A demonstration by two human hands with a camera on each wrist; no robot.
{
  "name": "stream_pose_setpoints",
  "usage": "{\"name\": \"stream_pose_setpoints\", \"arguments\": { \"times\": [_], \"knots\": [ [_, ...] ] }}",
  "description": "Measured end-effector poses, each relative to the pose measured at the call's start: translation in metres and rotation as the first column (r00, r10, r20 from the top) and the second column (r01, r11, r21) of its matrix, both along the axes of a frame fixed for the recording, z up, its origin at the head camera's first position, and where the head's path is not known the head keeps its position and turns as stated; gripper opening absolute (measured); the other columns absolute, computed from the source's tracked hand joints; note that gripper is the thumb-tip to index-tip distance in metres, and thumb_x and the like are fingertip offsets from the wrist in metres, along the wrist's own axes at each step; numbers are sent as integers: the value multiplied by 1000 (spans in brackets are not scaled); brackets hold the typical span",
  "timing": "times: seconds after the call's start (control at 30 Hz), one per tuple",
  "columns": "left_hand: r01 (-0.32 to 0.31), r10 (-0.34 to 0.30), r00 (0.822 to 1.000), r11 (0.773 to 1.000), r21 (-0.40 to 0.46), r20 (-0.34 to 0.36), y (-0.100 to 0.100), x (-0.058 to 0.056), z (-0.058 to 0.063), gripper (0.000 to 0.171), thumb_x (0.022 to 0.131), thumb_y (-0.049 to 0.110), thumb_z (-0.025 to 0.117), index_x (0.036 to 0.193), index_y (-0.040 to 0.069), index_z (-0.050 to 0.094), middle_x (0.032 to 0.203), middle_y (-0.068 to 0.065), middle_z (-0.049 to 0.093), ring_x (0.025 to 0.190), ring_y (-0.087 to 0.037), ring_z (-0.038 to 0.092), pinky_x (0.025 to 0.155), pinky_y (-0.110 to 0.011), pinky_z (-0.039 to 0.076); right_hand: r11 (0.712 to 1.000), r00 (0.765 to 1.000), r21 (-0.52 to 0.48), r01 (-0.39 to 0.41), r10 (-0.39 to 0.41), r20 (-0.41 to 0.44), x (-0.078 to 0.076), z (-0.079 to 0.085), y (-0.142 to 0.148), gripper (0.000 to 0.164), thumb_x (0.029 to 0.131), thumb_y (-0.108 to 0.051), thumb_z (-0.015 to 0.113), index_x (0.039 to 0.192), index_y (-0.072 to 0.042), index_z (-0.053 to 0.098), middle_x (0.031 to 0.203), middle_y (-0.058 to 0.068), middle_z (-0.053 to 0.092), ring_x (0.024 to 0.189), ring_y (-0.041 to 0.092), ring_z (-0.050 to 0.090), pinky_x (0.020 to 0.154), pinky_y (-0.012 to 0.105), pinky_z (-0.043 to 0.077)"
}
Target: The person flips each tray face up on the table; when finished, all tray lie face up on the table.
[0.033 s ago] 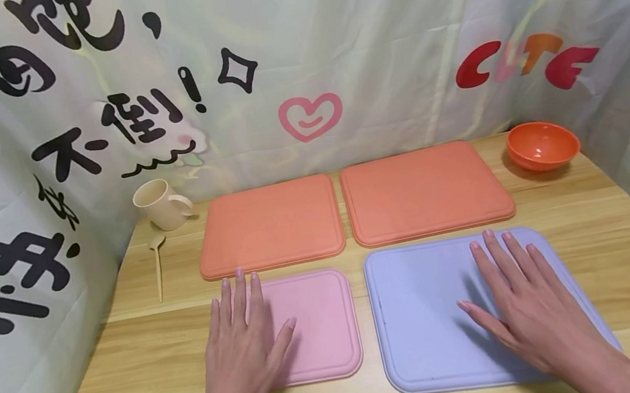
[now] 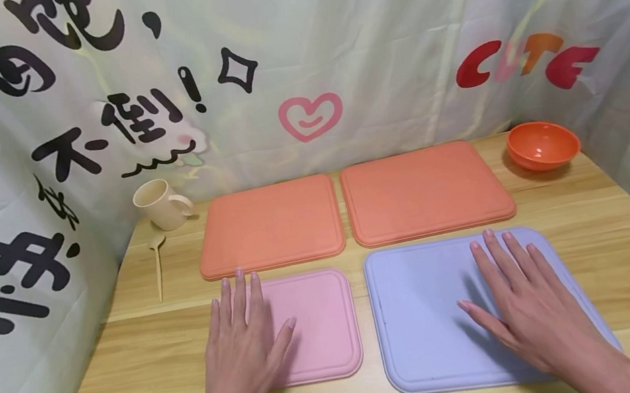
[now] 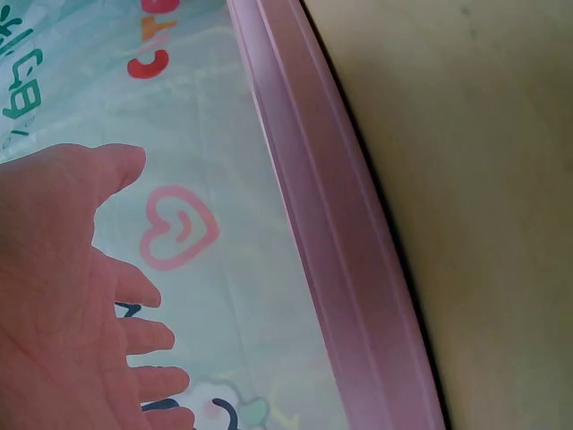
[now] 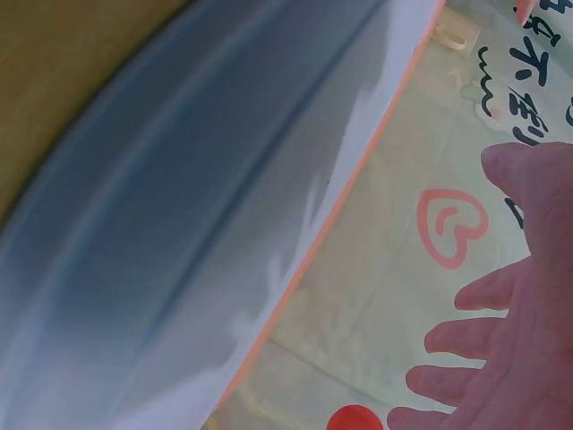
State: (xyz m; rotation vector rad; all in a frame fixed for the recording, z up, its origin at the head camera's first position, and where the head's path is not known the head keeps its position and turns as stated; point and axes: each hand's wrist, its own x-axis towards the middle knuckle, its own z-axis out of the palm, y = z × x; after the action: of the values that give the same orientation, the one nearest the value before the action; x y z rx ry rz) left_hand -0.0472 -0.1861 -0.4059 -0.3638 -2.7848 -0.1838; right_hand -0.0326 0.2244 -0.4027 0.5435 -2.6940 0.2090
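My left hand (image 2: 241, 343) is held palm down over the left part of a small pink board (image 2: 318, 325), fingers straight and thumb spread. Nothing is in it, and the left wrist view shows a gap between the palm and the pink board's edge (image 3: 331, 233). Over the right side of a larger blue board (image 2: 425, 322) hovers my right hand (image 2: 533, 306), also empty with fingers extended. Its shadow falls on the blue surface, and the right wrist view shows it apart from that board (image 4: 179, 197).
Behind these lie two orange boards, one left (image 2: 271, 227) and one right (image 2: 424, 193). A beige mug (image 2: 160, 206) and a beige spoon (image 2: 157, 264) sit at the back left. An orange bowl (image 2: 542, 145) stands at the back right. A printed curtain (image 2: 378, 44) hangs behind the wooden table (image 2: 624, 259).
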Motion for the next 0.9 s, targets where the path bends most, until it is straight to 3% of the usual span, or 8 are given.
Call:
{"name": "stream_pose_setpoints", "arguments": {
  "times": [0.37, 0.5, 0.63, 0.77, 0.9],
  "knots": [
    [-9, 9, 1000, 1000, 16, 3, -7, 1, 2, 89, 95, 54, 57, 158, -1, 27, 164, -24, 19, 149, -45, 20, 119, -60, 19, 1000, 1000, 10, -26, 26, 17, -3, 5, -5, 89, 96, -64, 52, 149, 7, 41, 154, 29, 38, 142, 45, 32, 123, 54, 10],
    [-36, 35, 999, 999, 31, 34, -15, 3, 4, 87, 96, 53, 58, 157, -2, 28, 164, -25, 20, 149, -46, 21, 119, -60, 20, 995, 995, 13, -97, 97, -14, -8, 9, -13, 88, 98, -65, 49, 145, 10, 44, 150, 29, 43, 137, 47, 40, 121, 52, 19],
    [-38, 34, 998, 997, 73, 58, -26, 6, 4, 85, 95, 48, 62, 154, -5, 32, 162, -28, 21, 147, -48, 24, 117, -60, 23, 984, 984, 19, -176, 177, -28, -15, 15, -27, 86, 100, -65, 44, 143, 10, 47, 145, 28, 50, 130, 46, 48, 111, 55, 35],
    [-48, 36, 994, 991, 125, 99, -40, 9, 5, 82, 95, 45, 66, 151, -7, 36, 160, -31, 23, 146, -48, 26, 114, -62, 27, 972, 973, 44, -231, 230, 21, -20, 20, -42, 82, 102, -63, 42, 141, 9, 50, 139, 25, 55, 124, 42, 53, 104, 56, 42],
    [-88, 60, 981, 985, 147, 187, -56, 8, 9, 81, 96, 48, 65, 148, -8, 40, 159, -32, 26, 144, -49, 28, 111, -66, 29, 965, 961, 73, -253, 243, 130, -25, 24, -59, 78, 100, -59, 52, 141, 7, 51, 135, 21, 58, 122, 38, 54, 104, 54, 43]
  ]
}}
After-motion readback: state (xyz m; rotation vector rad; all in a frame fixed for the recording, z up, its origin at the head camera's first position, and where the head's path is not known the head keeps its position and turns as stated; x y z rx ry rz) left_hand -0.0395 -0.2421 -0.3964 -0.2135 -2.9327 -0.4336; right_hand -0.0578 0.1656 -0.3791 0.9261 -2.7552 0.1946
